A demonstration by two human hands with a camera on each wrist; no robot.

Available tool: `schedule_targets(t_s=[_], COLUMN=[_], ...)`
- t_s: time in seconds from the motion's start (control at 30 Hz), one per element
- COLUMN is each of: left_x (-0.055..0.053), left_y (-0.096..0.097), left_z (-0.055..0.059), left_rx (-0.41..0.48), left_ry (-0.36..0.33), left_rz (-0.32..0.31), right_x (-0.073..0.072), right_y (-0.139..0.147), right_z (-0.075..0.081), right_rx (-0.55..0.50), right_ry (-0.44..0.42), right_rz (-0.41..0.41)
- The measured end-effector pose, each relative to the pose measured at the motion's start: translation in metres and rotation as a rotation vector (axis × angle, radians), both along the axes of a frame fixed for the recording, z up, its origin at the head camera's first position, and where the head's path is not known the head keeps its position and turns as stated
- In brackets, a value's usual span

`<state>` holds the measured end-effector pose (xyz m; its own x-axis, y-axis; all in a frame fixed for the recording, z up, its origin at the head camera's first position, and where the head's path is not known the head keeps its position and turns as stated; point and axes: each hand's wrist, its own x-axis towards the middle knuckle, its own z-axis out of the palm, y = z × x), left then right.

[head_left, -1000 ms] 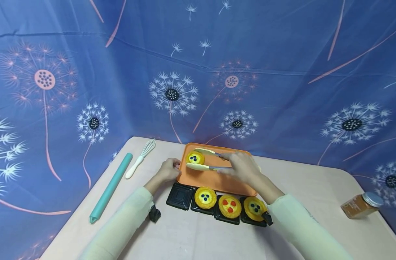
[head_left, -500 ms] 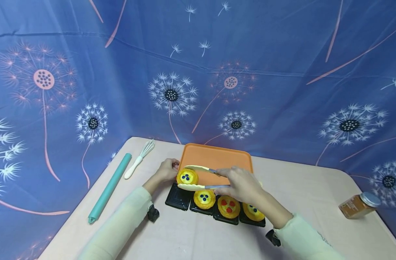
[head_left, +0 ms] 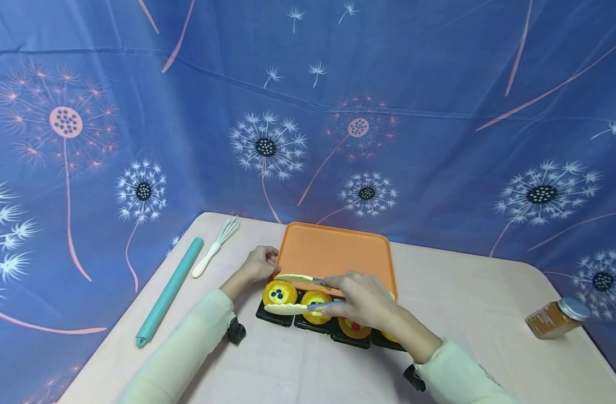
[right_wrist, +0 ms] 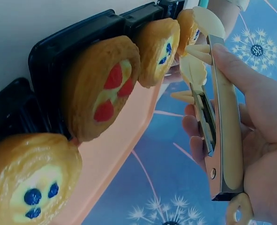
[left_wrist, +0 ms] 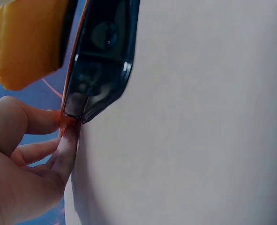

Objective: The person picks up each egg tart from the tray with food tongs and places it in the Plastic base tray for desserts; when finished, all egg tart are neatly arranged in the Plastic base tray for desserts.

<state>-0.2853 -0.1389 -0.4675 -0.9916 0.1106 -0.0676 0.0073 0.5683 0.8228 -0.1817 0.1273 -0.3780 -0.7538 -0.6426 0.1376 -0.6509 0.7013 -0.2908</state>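
My right hand (head_left: 367,298) grips a pair of food tongs (right_wrist: 228,126) with cream-coloured tips. Between those tips is a tart (head_left: 279,292) topped with blue berries, over the leftmost black square container (head_left: 274,318); whether it touches the container I cannot tell. With thumb and fingers, my left hand (left_wrist: 33,154) pinches the left edge of the orange tray (head_left: 338,252). More tarts sit in the other black containers along the tray's near side: a blueberry tart (right_wrist: 159,51), a red-topped tart (right_wrist: 101,91) and another blueberry tart (right_wrist: 35,180). In the head view my right hand partly covers them.
At the left of the table lie a teal rolled mat or rod (head_left: 170,292) and a whisk (head_left: 217,247) with a white handle. A jar (head_left: 555,320) with a silver lid lies near the right edge. Patterned blue cloth (head_left: 308,112) hangs behind the table.
The tongs have carried the blueberry tart from the orange tray toward me and slightly left, to the leftmost black container. My left hand has stayed at the tray's edge.
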Motion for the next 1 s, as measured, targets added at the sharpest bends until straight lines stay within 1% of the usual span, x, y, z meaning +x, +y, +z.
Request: schedule_targets(t_s=[0.13,0.43,0.77,1.0], left_x=[0.001,0.000,0.000,0.001], left_y=[0.000,0.001,0.000,0.000], left_z=[0.000,-0.001,0.001,0.000], left_rx=[0.001,0.020,0.016,0.025], left_ry=[-0.001,-0.018,-0.011,-0.019], left_rz=[0.002,0.015,0.002,0.014], right_x=[0.000,0.000,0.001,0.001], right_y=[-0.004,-0.006,-0.006,-0.006], right_z=[-0.003,-0.007,-0.011,-0.013], right_rx=[0.006,0.007,0.009,0.004], right_ry=[-0.001,0.001,0.021,0.024], right_rz=[0.014,0.006,0.002,0.003])
